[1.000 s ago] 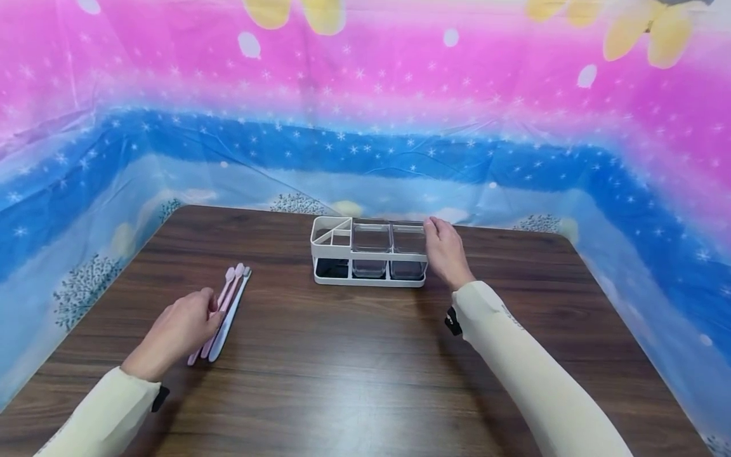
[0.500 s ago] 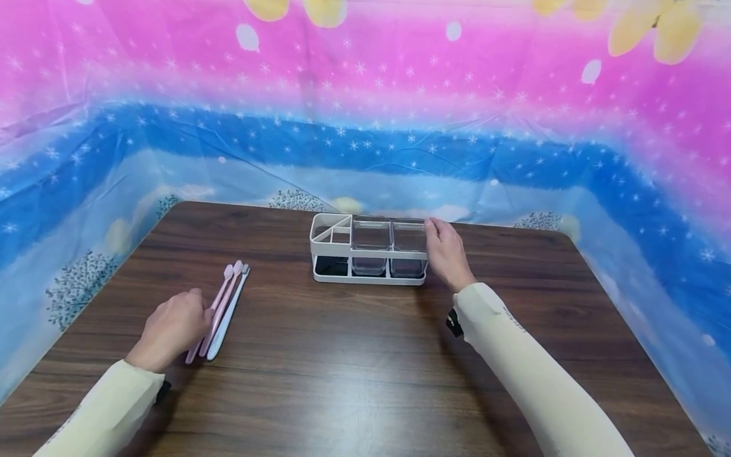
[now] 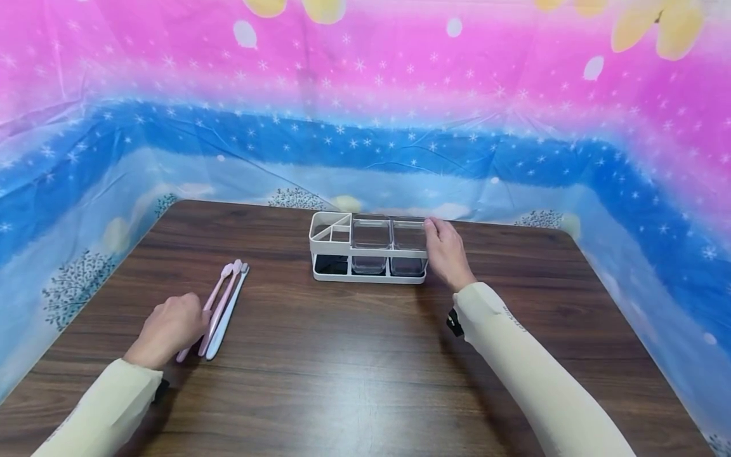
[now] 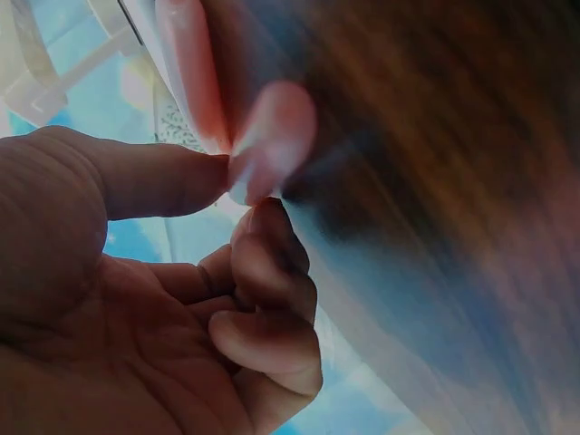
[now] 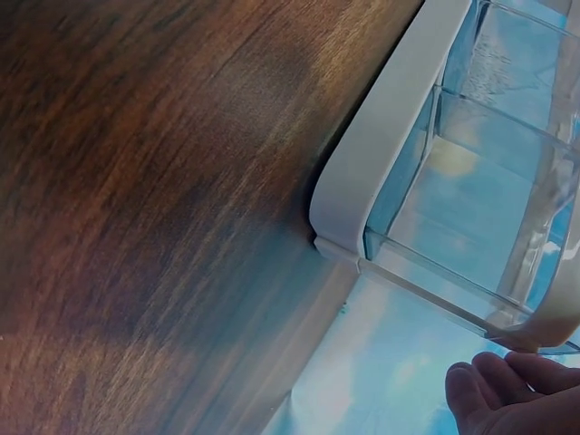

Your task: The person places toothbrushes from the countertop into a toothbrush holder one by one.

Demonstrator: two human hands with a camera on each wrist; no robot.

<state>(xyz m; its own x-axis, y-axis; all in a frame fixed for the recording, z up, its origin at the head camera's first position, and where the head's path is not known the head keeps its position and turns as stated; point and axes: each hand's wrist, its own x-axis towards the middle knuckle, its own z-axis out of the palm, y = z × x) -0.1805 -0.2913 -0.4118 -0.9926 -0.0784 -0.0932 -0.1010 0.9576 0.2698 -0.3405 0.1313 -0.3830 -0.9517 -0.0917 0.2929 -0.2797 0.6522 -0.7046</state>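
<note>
Three toothbrushes lie side by side on the left of the wooden table. My left hand (image 3: 174, 327) pinches the leftmost pink toothbrush (image 3: 217, 285) between thumb and fingertips; the left wrist view shows the pinched pink end (image 4: 276, 131) up close. Beside it are a second pink toothbrush (image 3: 219, 311) and a white-blue toothbrush (image 3: 228, 314). At the back middle stands a white toothbrush holder (image 3: 371, 252) with two clear cups (image 3: 371, 235) and a divided compartment (image 3: 331, 228). My right hand (image 3: 449, 254) holds its right end; the right wrist view shows bent fingers at the rim, the thumb hidden.
The dark wooden table (image 3: 342, 355) ends not far behind the holder. A pink and blue patterned cloth (image 3: 365, 146) hangs around its back and sides.
My left hand has shifted slightly left, and the lower end of the leftmost pink toothbrush has swung away from the other two. The right hand and the toothbrush holder stay in place.
</note>
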